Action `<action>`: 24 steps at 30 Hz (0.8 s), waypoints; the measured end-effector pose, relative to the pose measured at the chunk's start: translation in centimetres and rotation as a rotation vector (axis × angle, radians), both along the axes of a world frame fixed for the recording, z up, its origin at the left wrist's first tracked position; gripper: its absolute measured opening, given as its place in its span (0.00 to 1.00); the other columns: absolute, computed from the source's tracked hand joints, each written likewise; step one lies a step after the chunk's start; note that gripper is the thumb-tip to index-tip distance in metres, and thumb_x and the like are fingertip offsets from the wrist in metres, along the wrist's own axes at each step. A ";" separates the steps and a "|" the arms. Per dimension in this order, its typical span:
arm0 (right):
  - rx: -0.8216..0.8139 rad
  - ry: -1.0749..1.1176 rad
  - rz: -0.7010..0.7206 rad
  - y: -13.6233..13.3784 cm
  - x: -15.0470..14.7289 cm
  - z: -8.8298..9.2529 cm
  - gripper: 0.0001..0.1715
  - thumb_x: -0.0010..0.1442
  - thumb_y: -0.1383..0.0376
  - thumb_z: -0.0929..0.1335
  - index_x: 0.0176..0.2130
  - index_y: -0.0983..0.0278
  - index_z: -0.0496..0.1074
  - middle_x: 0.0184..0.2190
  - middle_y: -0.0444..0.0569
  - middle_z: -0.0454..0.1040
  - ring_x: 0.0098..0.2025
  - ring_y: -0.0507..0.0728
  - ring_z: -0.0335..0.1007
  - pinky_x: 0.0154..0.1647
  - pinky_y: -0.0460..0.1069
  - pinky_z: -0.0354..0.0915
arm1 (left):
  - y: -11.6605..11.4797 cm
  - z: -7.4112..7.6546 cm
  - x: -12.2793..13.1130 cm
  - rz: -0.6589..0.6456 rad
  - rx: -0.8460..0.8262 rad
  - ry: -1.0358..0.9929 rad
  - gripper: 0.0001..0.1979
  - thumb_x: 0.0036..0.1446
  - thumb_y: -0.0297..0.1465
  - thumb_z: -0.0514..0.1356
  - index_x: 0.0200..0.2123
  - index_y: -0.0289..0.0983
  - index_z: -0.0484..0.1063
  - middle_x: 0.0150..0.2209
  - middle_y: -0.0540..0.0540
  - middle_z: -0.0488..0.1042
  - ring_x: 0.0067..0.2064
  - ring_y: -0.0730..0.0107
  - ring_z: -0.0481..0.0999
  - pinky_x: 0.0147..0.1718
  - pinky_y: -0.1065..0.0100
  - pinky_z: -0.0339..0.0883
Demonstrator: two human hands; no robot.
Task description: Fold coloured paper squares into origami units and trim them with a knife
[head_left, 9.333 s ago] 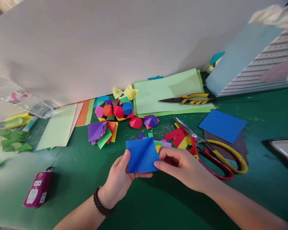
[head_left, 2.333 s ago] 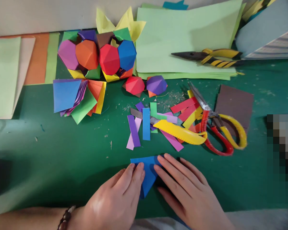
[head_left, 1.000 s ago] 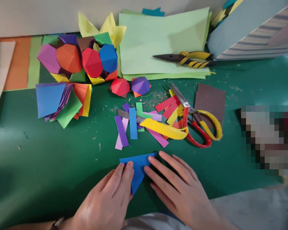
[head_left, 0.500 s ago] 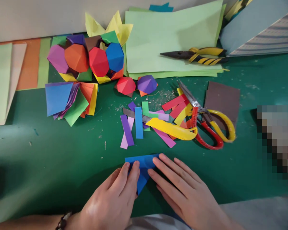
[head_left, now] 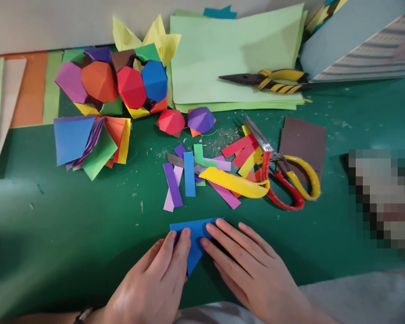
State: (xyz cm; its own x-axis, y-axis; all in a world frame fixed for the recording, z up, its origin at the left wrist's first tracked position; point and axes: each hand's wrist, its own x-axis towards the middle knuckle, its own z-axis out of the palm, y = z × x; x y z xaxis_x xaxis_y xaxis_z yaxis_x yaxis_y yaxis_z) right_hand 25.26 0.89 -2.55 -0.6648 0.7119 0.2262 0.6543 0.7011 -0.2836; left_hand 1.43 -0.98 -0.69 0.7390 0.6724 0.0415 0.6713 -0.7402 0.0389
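A blue sheet of folded paper (head_left: 196, 243) lies on the green table in front of me, its lower end tapering to a point. Over its left side, my left hand (head_left: 151, 275) has bent fingers pressed down on the paper, the thumb mostly hidden. My right hand (head_left: 258, 265) lies flat with fingers stretched out, its index and middle fingertips on the paper's right edge. Just beyond the hands are cut paper strips (head_left: 189, 173), a yellow-handled cutter (head_left: 234, 182) and scissors with red and yellow handles (head_left: 266, 148).
Folded paper balls (head_left: 98, 82) stand at the back left, with a fan of coloured paper squares (head_left: 74, 137) before them. Pliers (head_left: 263, 80) rest on light green sheets (head_left: 205, 49). Brown paper squares (head_left: 302, 139) lie right; a blurred-out object (head_left: 384, 193) sits farther right.
The whole view has shifted slightly, so things appear a little farther left. Both hands stay on the blue paper, with hardly any movement against it.
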 end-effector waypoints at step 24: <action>-0.059 0.093 -0.063 0.5 -0.3 0.3 0.19 0.66 0.68 0.64 0.54 0.58 0.73 0.56 0.44 0.74 0.61 0.56 0.65 0.67 0.55 0.49 | 0.7 0.6 0.4 0.014 0.009 0.006 0.18 0.68 0.30 0.50 0.54 0.28 0.71 0.58 0.43 0.72 0.58 0.61 0.69 0.54 0.63 0.62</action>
